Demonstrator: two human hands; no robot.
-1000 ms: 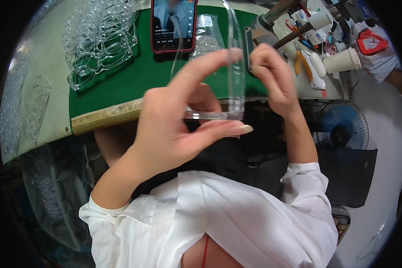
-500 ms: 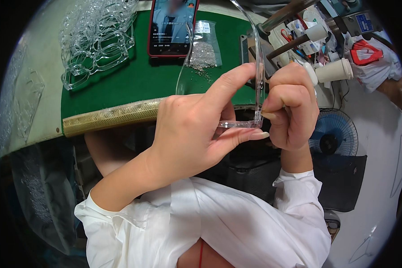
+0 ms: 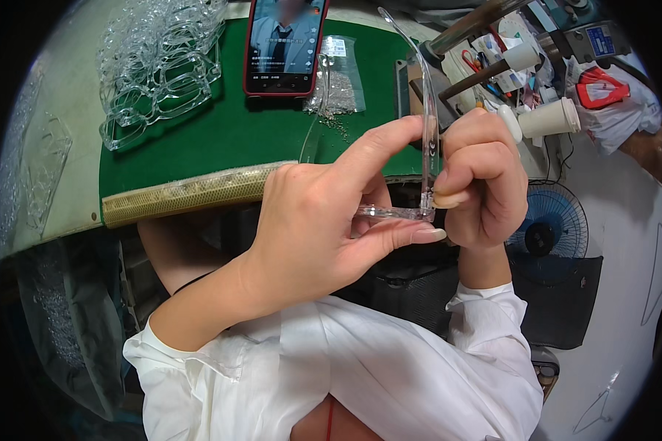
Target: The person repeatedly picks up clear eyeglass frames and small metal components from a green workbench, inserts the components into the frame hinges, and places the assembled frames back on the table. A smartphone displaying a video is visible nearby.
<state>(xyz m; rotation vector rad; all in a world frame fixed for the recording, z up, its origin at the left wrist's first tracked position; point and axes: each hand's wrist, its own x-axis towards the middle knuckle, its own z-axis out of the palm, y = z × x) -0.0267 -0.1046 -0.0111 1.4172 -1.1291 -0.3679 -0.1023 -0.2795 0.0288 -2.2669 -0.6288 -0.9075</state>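
A clear plastic eyeglass frame (image 3: pixel 429 147) is held over the table's front edge. My left hand (image 3: pixel 305 224) grips its front, index finger reaching to the upright temple and thumb along the underside. That temple rises toward the back, and the other one (image 3: pixel 312 140) stands beyond my left knuckles. At the corner where front and temple meet, my right hand (image 3: pixel 485 180) is closed, thumb and forefinger pinched at the hinge. Whatever sits in that pinch is too small to make out. My left fingers partly hide the lens rims.
A green mat (image 3: pixel 221 140) with a gold edge strip (image 3: pixel 191 195) covers the table. Clear frames (image 3: pixel 162 66) pile up at left. Behind my hands are a phone (image 3: pixel 283 51), a bag of small metal parts (image 3: pixel 342 81) and loose bits (image 3: pixel 336 125). A metal bench machine (image 3: pixel 478 29) stands right.
The eyeglass frame has dropped slightly and its temple tip has come into view at the top. My right fingertips have shifted a little at the hinge. The phone's picture has changed.
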